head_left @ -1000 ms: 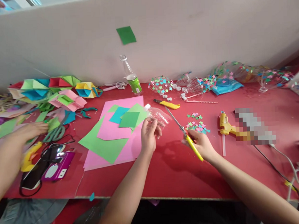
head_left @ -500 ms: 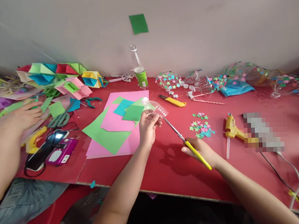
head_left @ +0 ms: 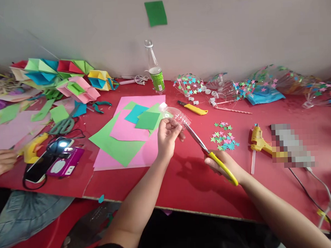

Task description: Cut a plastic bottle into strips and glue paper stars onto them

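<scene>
My left hand (head_left: 169, 136) is closed on a clear plastic bottle piece (head_left: 178, 114) with a white cap, held above the red table. Yellow-handled scissors (head_left: 224, 167) are gripped in my right hand (head_left: 226, 161). Their blades reach up to the cut edge of the bottle piece, close to my left fingertips. Behind the left hand lie stacked sheets of pink paper (head_left: 133, 127) and green paper (head_left: 120, 151), with a smaller blue piece on top. Beyond the scissors is a scatter of small paper stars (head_left: 224, 138).
A yellow utility knife (head_left: 196, 109) and an upright glass-like bottle (head_left: 156, 79) stand or lie toward the wall. Star-covered plastic pieces (head_left: 190, 85) line the back. At right lies a yellow glue gun (head_left: 260, 140). A co-worker's hand (head_left: 4, 162) rests at far left.
The scissors' handles have spread apart a little, and the blades remain at the bottle piece. The co-worker's hand has drawn back toward the left table edge. The view has tilted slightly.
</scene>
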